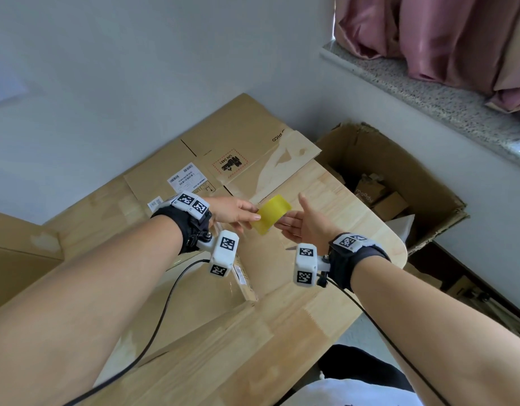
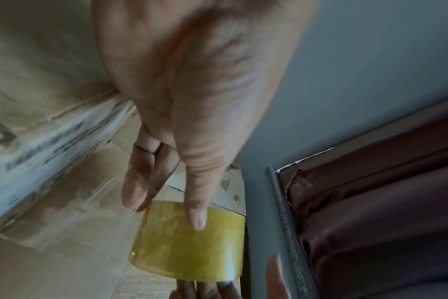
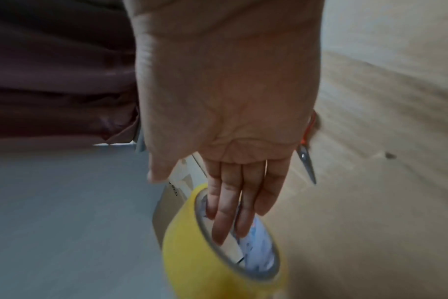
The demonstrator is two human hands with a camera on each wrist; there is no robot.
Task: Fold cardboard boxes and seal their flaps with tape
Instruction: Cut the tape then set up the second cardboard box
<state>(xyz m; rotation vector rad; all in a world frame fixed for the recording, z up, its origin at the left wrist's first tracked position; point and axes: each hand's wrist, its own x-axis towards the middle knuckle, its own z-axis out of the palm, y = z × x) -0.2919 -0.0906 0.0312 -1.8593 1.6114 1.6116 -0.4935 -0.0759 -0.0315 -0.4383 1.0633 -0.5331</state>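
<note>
While we look down along both forearms, our two hands meet above a pale wooden surface (image 1: 296,332) and share one roll of yellow tape (image 1: 272,213).

Our right hand (image 1: 307,222) has its palm turned up and its fingers (image 3: 225,214) straight and close together, their tips slid inside the roll's cardboard core; the thumb stands free and upright. Our left hand (image 1: 232,212) reaches in from the other side, thumb (image 2: 196,204) pressed on the roll's outer yellow band, the other fingers behind a loose clear strip of tape. We cannot tell whether they are pinching that strip. The roll hangs in the air between both hands, clear of the surface.

Just beneath the right hand, a pair of scissors (image 3: 307,159) with an orange handle lies on the wood. Beyond the hands, a flattened cardboard box (image 1: 223,153) with a white shipping label (image 1: 187,177) lies across the surface's far end, against a white wall. To the right, beside the surface, an open torn carton (image 1: 399,177) holds smaller boxes. Farther off, a speckled stone windowsill (image 1: 428,86) carries pink curtains (image 1: 446,39).
</note>
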